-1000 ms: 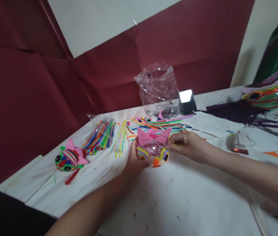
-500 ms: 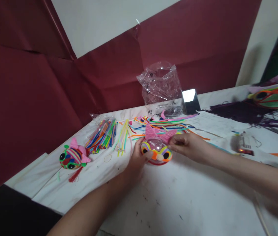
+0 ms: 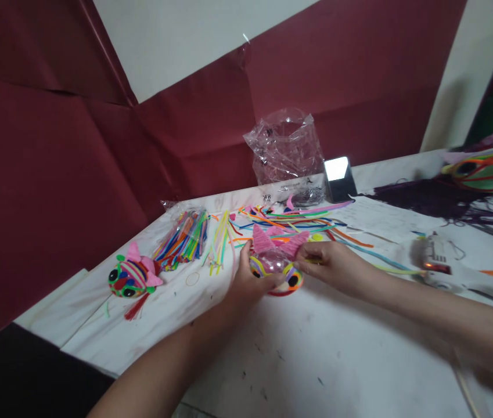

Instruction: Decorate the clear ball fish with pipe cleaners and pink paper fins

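Note:
My left hand [image 3: 252,277] is wrapped around a clear ball-shaped animal figure [image 3: 276,262] trimmed with coloured pipe cleaners, its thumb across the front. Two pink ears [image 3: 262,238] stand on top, and a black eye [image 3: 292,281] ringed in orange and yellow shows on the right; the thumb hides the middle of the face. At the figure's right side, my right hand [image 3: 322,258] is closed in a pinch. A thin yellow pipe cleaner [image 3: 396,270] shows beyond the right forearm and seems to run into these fingers. Their tips touch or nearly touch the eye's rim.
A finished-looking striped figure [image 3: 130,276] with a red tassel lies left, near a bagged bundle of pipe cleaners [image 3: 184,241]. Loose pipe cleaners [image 3: 307,220], a clear plastic bag [image 3: 287,148] and a phone [image 3: 339,177] are behind. A glue gun [image 3: 438,258] and green figure [image 3: 485,171] are right.
My left thumb has slid right across the figure's face, covering its orange middle. My right hand has shifted slightly down and left, and the figure has turned a little.

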`<state>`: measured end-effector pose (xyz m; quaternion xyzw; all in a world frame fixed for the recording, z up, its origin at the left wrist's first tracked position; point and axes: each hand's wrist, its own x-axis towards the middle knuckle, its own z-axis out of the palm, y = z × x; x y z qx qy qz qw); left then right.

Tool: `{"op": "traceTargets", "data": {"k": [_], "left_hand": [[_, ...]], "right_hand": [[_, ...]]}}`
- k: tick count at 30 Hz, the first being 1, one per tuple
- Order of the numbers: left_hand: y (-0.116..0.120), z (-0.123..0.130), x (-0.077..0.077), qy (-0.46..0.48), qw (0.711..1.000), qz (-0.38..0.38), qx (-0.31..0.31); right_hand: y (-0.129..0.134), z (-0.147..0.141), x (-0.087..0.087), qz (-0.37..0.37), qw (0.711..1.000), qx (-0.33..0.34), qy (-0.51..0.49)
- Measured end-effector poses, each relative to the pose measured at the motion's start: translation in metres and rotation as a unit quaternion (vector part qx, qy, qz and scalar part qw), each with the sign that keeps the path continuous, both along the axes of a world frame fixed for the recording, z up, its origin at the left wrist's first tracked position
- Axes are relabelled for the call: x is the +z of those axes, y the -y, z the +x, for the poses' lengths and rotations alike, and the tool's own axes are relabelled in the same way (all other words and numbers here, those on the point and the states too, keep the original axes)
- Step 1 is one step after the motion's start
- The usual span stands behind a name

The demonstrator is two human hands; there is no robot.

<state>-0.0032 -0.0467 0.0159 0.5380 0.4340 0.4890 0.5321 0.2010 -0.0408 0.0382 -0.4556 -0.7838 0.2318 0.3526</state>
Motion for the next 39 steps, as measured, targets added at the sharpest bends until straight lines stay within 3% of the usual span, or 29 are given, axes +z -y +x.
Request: {"op": "traceTargets", "data": {"k": [3,10,14,25,33,39], "left_hand": [[0.001,0.001,0.003,-0.005,1.000,0.005,0.015],[0.005,0.004,0.017,0.026,0.998,-0.020,0.050],[0.008,0.005,0.024,0.054,0.998,-0.025,0.027],[0.000,0.000,0.006,0.106,0.994,0.010,-0.035],[0.005,0.002,0.011,0.095,0.995,0.025,-0.013],[0.001,0.000,0.003,0.082,0.996,0.045,-0.011]], "right_hand": [[0.001,-0.002,-0.002,-0.009,1.000,-0.006,-0.012],[-0.008,-0.002,-0.008,-0.073,0.983,0.023,-0.165],[-0.014,0.000,-0.009,-0.093,0.980,0.014,-0.178],[-0.007,-0.005,-0.008,-0.146,0.962,-0.009,-0.231],[-0.004,-0.009,-0.011,-0.175,0.950,-0.014,-0.257],[0.001,-0.013,-0.009,-0.144,0.968,-0.063,-0.198]]}}
